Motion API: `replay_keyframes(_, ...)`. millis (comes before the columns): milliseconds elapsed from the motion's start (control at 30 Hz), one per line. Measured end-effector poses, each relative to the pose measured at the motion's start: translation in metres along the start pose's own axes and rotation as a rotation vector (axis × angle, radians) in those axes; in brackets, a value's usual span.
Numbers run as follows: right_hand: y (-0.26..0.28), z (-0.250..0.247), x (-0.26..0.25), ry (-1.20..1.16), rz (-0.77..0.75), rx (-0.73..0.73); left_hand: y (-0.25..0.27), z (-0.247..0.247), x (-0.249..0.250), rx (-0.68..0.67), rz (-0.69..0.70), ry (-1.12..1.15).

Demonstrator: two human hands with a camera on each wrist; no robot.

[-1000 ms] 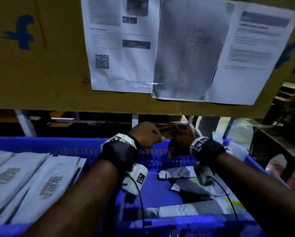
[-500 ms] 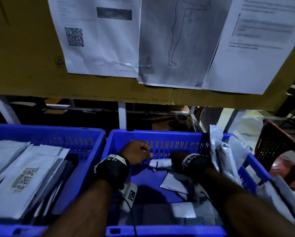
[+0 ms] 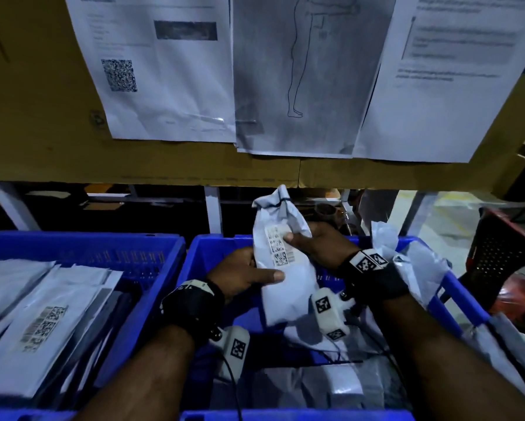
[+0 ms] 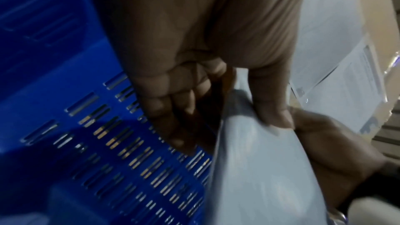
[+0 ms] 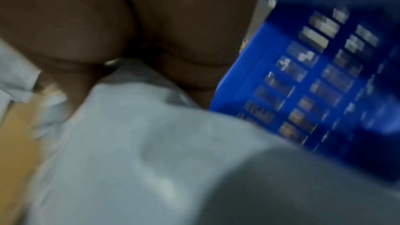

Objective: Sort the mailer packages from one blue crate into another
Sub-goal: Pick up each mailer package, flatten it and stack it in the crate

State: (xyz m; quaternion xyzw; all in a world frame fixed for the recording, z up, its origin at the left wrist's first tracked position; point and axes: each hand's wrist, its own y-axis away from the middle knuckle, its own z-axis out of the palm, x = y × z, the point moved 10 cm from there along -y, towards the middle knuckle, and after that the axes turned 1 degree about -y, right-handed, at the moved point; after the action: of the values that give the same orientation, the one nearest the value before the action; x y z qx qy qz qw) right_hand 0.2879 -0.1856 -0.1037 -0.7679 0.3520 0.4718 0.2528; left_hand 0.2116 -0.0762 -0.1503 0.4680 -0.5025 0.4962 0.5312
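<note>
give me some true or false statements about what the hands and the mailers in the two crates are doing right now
1. Both hands hold one white mailer above the right crate. True.
2. The left hand is empty. False: its thumb and fingers grip the mailer's lower part.
3. The held mailer's label with codes faces the head camera. True.
4. The left crate holds no mailers. False: flat mailers lie stacked in it.
5. The right hand rests on the crate rim. False: it grips the mailer's upper part, thumb on the label.

White labelled mailer (image 3: 281, 268) upright over right blue crate (image 3: 455, 296), stacked mailers (image 3: 39, 317) in left crate (image 3: 151, 287)
</note>
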Motion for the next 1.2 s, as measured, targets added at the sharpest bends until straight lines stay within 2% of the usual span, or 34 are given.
replay_keyframes(133, -0.001, 0.002, -0.01, -0.134, -0.05, 0.028, 0.001, -0.004, 0.001, 0.022, 0.0, 0.001)
replay_keyframes(267, 0.001, 0.017, -0.007, -0.212, -0.024, -0.145, -0.002, -0.013, 0.006, 0.062, 0.038, 0.039)
replay_keyframes(400, 0.001, 0.029, 0.004, -0.082, 0.007, -0.248, 0.0, -0.017, 0.01, 0.088, 0.056, 0.034)
replay_keyframes(567, -0.001, 0.025, 0.004, 0.018, 0.034, -0.197, 0.003, -0.021, 0.013, 0.157, 0.053, 0.105)
replay_keyframes(700, 0.005, 0.03, 0.003, 0.011, 0.029, -0.215, 0.004, -0.024, 0.019, 0.218, 0.085, 0.222)
replay_keyframes(1033, 0.011, 0.041, -0.018, -0.056, -0.033, -0.249, 0.008, -0.038, 0.025, 0.326, 0.115, 0.213)
replay_keyframes(1200, 0.009, 0.041, -0.015, -0.069, 0.001, -0.232, 0.01, -0.042, 0.025, 0.36, 0.107, 0.225)
